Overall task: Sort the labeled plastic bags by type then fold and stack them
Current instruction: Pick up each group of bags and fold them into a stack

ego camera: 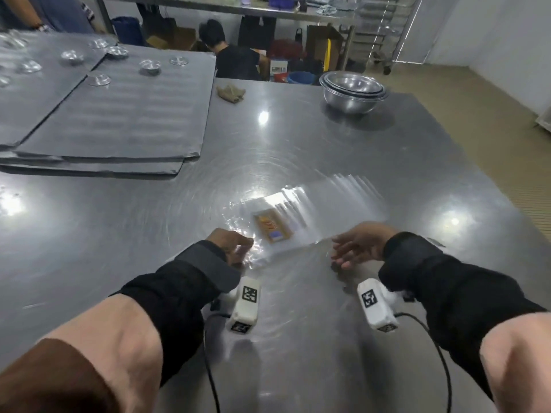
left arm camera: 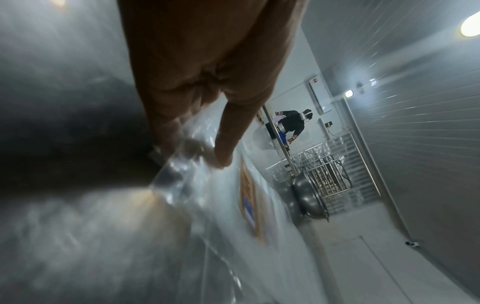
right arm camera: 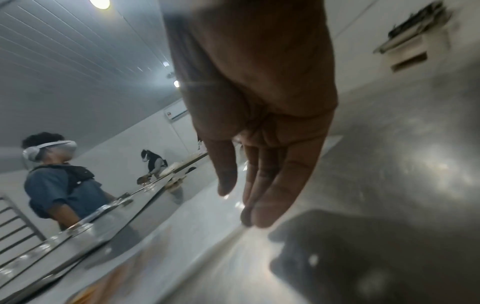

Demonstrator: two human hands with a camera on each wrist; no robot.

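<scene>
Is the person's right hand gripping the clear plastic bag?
No: the right hand has straight fingers and holds nothing, while the left hand pinches the bag's corner.

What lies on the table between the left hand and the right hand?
In the head view, a clear plastic bag with an orange label lies between the left hand and right hand.

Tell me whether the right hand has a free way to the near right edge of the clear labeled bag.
Probably yes. The right hand hovers open at the clear labeled bag, bare table between them. The left hand pinches the opposite corner, out of the way.
</scene>
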